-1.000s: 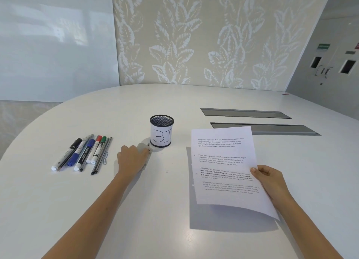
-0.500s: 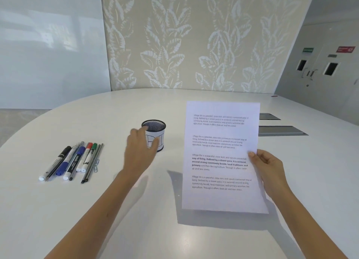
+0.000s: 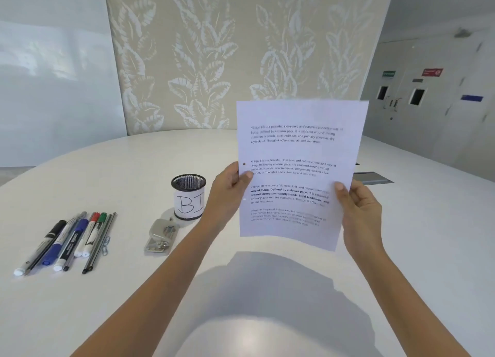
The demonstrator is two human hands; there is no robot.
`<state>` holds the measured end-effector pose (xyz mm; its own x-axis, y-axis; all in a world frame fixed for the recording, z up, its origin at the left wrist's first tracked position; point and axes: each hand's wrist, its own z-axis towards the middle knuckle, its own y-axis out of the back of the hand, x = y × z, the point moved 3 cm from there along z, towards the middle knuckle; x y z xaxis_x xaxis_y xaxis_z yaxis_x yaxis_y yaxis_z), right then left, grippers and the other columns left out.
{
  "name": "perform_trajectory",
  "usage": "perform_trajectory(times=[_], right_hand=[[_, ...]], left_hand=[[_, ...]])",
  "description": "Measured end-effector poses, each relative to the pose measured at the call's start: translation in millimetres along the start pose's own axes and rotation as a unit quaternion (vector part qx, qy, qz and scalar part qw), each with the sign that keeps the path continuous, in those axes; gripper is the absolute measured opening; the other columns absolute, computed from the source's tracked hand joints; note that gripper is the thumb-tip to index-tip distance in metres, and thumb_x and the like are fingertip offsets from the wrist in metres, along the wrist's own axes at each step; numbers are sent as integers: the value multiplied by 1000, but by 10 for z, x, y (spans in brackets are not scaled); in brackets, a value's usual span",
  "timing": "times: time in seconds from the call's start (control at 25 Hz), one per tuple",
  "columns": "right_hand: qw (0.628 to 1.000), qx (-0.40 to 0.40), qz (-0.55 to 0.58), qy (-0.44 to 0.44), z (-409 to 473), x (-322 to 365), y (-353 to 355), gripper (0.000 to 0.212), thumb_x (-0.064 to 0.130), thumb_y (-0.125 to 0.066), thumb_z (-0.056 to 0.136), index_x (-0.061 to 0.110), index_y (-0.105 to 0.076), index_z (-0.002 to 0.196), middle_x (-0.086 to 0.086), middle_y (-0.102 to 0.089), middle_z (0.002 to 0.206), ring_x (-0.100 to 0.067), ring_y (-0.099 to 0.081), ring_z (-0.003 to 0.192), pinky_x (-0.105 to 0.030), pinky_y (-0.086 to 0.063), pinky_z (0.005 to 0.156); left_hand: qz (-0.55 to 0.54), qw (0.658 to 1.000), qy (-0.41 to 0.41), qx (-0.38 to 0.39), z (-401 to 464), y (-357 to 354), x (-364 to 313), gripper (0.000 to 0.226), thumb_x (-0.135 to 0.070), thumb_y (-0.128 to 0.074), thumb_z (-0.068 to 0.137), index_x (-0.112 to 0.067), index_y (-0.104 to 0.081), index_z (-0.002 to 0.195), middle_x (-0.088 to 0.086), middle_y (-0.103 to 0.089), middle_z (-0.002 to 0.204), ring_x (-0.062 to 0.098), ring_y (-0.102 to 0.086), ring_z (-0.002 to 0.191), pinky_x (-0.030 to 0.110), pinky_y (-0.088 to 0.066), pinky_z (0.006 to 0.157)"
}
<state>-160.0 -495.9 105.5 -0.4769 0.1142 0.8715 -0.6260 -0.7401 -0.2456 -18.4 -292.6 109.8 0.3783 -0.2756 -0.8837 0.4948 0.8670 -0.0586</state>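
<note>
item: sheet of paper [image 3: 300,153], white, printed on the facing side
print: four short blocks of small dark text, one under another; part of the third block is in bold; lower lines blurred and hard to read
edge marks: two small round spots near the left margin, the upper dark, the lower pale
condition: flat and uncreased as far as it shows, lower right corner sagging slightly
attitude: held nearly upright, tilted a little clockwise, text the right way up to the viewer
location: in the air above the tabletop [image 3: 80,316], right of centre, casting a broad shadow below it
left hand [image 3: 227,193]: pinches the left edge at mid height, thumb on the printed face, fingers behind the sheet
right hand [image 3: 360,212]: grips the right edge lower down, thumb on the front, fingers curled behind
pen cup [image 3: 188,197]: black mesh, white label lettered "bi", upright, just left of the left hand
hole punch [image 3: 160,236]: grey metal, lying just in front of the cup
markers and pens [image 3: 67,242]: laid in a row at far left, a paper clip [image 3: 105,249] beside them
</note>
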Motion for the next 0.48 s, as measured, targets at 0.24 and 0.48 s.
perform_trajectory(times=[0.24, 0.48], right_hand=[[995, 19, -27, -91, -274, -407, 108, 19, 25, -60, 90, 10, -67, 101, 0, -73, 96, -16, -67, 85, -26, -53, 70], [997, 25, -33, -70, -176, -331, 38, 18, 25, -63, 89, 14, -67, 102, -9, -71, 107, -23, -65, 93, -39, -53, 83]], left_hand=[[70, 995, 70, 1, -329, -84, 490, 26, -39, -55, 87, -18, -63, 100, 9, -71, 104, 29, -65, 100, 57, -48, 90], [-8, 997, 75, -25, -277, -150, 315, 17, -20, -49, 97, -19, -64, 106, 0, -72, 104, 17, -68, 96, 34, -55, 81]])
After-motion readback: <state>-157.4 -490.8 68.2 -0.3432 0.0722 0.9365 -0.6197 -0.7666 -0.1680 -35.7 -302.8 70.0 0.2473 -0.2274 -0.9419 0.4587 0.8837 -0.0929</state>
